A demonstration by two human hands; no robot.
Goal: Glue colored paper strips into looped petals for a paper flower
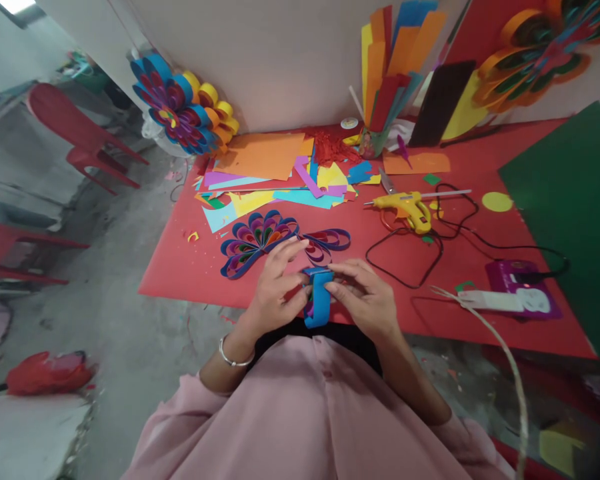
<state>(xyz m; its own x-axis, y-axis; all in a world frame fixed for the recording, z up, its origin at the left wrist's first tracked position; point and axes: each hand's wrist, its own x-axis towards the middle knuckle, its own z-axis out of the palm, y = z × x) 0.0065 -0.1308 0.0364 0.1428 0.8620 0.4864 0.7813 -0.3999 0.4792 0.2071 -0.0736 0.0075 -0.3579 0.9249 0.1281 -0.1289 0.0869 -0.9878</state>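
My left hand (275,290) and my right hand (365,297) meet over the near edge of the red sheet (190,267), both pinched on a blue paper loop (320,300) with smaller coloured loops nested inside. The loop hangs down between my thumbs. Just beyond my fingers lies a flat paper flower piece (260,240) of blue, purple and multicoloured petals, with a second smaller petal group (330,241) beside it.
A yellow glue gun (405,208) with black cord lies to the right, near a power strip (505,300). Loose coloured paper sheets (270,167) and scissors (387,181) lie farther back. Finished paper flowers (180,107) lean on the wall. Green sheet (570,207) at right; red chairs (80,133) at left.
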